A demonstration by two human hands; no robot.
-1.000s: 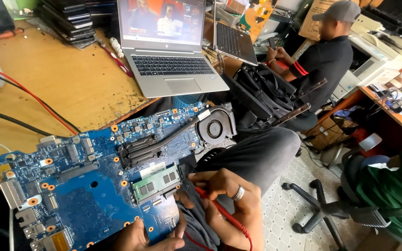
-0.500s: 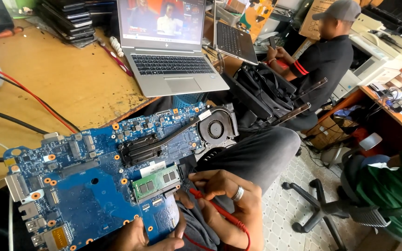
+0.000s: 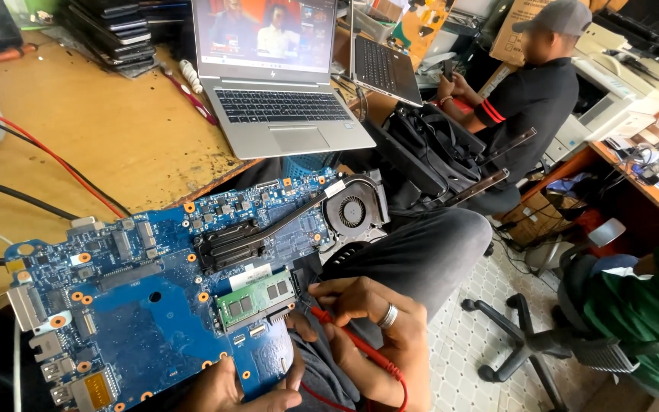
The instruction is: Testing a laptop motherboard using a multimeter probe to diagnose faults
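Here, the right hand pinches a red probe against the blue motherboard beside its green memory module; the left hand grips the board's lower edge.

I am seeing the picture's bottom edge cutting off my left hand, which is hiding the blue laptop circuit board's lower corner.

open silver laptop on wooden desk, second laptop, seated person in cap, white printer, stacked phones
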